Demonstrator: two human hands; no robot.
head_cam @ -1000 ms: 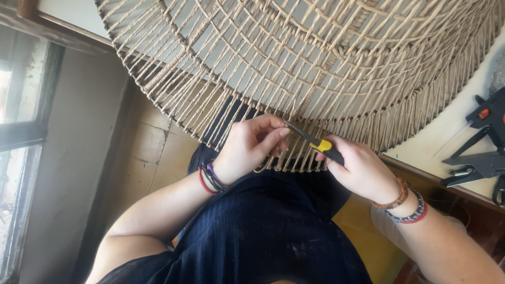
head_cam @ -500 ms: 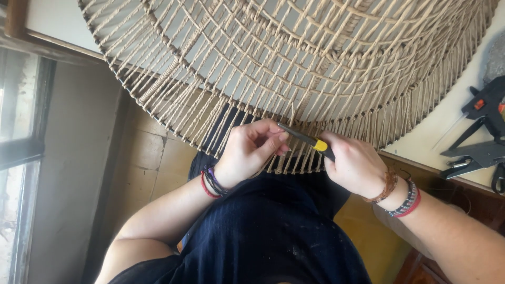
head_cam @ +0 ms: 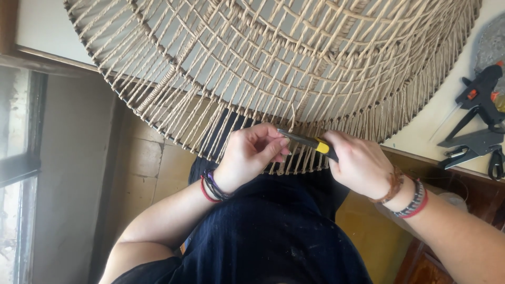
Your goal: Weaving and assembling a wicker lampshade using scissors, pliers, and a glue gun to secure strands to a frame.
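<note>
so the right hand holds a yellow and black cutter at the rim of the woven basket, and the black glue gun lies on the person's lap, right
Not quite. The right hand does hold the yellow and black cutter at the rim of the round woven rope basket frame, but the black glue gun lies on the pale table surface at the far right, not on the lap. The head view shows it.
</note>
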